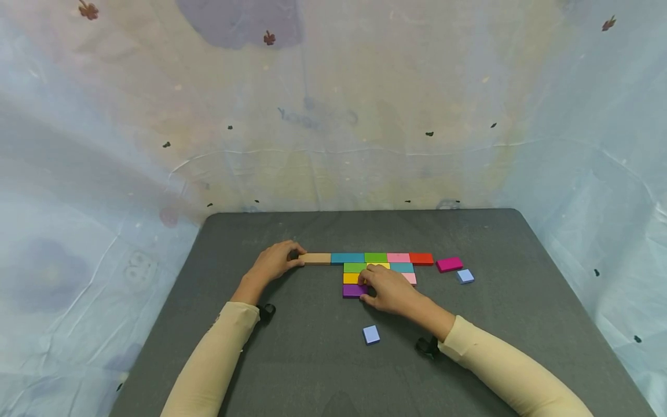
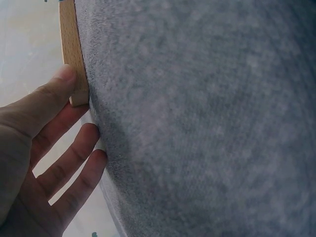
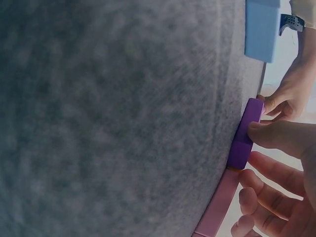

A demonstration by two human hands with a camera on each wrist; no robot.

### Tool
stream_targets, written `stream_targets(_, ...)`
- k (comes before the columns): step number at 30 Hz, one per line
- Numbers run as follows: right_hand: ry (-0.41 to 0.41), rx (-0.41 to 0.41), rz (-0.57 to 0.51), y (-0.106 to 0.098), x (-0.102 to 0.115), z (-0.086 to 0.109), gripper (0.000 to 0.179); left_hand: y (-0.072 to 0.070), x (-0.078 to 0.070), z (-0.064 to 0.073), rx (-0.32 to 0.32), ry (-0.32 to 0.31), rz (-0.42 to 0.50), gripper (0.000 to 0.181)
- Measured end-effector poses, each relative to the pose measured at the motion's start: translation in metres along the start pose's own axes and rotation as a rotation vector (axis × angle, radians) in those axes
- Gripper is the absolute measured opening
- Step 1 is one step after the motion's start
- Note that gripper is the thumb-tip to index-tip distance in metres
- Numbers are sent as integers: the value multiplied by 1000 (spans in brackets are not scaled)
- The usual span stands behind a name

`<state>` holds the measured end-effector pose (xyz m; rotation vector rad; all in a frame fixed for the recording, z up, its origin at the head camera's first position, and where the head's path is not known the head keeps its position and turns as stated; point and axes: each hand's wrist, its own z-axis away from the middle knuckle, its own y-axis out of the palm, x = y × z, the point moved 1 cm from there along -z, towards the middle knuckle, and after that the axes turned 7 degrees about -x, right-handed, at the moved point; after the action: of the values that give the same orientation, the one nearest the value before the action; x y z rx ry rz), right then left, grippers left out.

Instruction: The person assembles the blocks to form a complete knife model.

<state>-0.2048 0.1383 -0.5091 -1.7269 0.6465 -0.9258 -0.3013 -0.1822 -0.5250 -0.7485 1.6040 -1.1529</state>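
Note:
My left hand [image 1: 272, 262] pinches the left end of a plain wooden block [image 1: 316, 259] between thumb and index finger, the other fingers spread loosely beside it. That block begins a straight row with a blue block [image 1: 347, 258], a green one [image 1: 376, 258], a pink one [image 1: 398, 258] and a red one [image 1: 421, 259]. Shorter rows of coloured blocks lie against its near side. At their front, my right hand [image 1: 392, 289] grips a purple block [image 1: 353, 291], its thumb [image 3: 276, 136] on the near side. This hand partly hides the blocks beneath it.
A magenta block [image 1: 449, 264] lies just right of the row, beside a light blue square block [image 1: 465, 276]. Another light blue square [image 1: 371, 334] sits nearer the front of the dark table [image 1: 302, 370]. A patterned sheet [image 1: 333, 116] hangs behind and around the table.

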Motion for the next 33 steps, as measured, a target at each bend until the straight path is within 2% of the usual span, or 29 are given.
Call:
stream_targets(18, 35, -15, -6, 2, -2, 1, 31, 0, 1, 1, -7, 7, 5, 35)
stream_targets(29, 75, -17, -41, 1, -3, 0, 31, 0, 2, -1, -5, 7, 9, 34)
stream_targets(33, 82, -19, -95, -2, -6, 3, 31, 0, 1, 0, -2, 8, 7, 34)
